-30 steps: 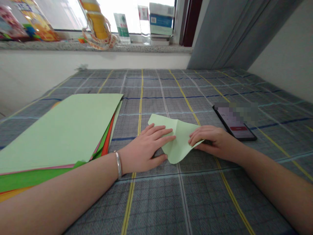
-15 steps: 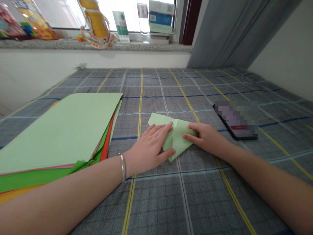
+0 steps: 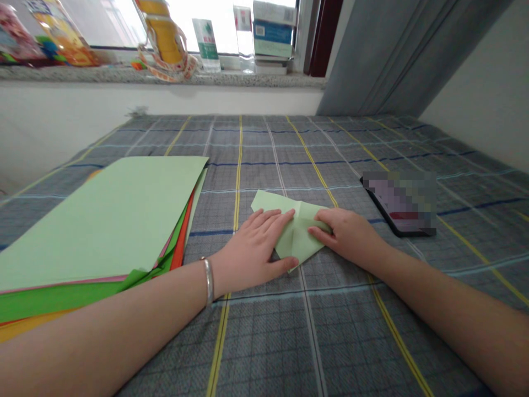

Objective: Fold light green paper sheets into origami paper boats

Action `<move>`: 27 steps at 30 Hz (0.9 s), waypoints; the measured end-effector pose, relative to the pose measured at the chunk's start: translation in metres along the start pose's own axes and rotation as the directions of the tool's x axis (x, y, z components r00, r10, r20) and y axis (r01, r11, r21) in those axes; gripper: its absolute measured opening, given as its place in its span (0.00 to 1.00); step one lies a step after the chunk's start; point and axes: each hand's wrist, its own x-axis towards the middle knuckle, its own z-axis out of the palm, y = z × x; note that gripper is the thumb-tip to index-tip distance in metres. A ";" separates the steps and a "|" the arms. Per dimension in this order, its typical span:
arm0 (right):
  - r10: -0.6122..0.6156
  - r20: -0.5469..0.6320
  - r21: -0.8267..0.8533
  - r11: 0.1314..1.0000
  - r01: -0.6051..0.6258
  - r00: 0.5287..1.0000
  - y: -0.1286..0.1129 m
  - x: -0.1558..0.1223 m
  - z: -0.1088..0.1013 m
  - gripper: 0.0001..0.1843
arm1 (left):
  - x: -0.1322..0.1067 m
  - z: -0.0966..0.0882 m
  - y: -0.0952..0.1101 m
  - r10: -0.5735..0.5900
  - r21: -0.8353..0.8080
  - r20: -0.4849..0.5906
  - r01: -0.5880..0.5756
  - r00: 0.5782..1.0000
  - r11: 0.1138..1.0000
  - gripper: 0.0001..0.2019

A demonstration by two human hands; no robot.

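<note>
A folded piece of light green paper [image 3: 303,231] lies on the checked cloth, with a crease running down its middle. My left hand [image 3: 264,242] rests flat over its left half, fingers stretched out and thumb apart near the lower point. At the paper's right end, my right hand [image 3: 343,234] pinches the edge between thumb and fingers. The paper's right tip is hidden under that hand. A silver bangle [image 3: 208,281] circles my left wrist.
To the left lies a stack of coloured paper [image 3: 111,215], light green on top. A phone [image 3: 399,207] with a blurred screen is at the right. Bags, a yellow bottle [image 3: 163,38], a tube [image 3: 206,47] and boxes [image 3: 273,36] stand on the windowsill.
My right hand has shifted very slightly left along the paper's right end. My left hand stays in place on the paper.
</note>
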 end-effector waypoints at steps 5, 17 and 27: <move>-0.005 0.005 0.004 1.000 0.005 1.000 0.001 0.000 0.000 0.13 | 0.000 -0.001 -0.001 0.006 0.007 0.024 -0.006 1.000 1.000 0.43; 0.017 0.013 -0.019 1.000 -0.016 1.000 0.002 -0.001 0.000 0.14 | 0.000 -0.002 -0.001 0.016 -0.005 0.027 -0.016 0.999 1.000 0.41; -0.017 0.024 0.044 0.999 0.016 1.000 0.006 0.001 0.000 0.13 | 0.000 0.001 -0.003 0.047 -0.006 -0.010 -0.047 0.999 0.999 0.31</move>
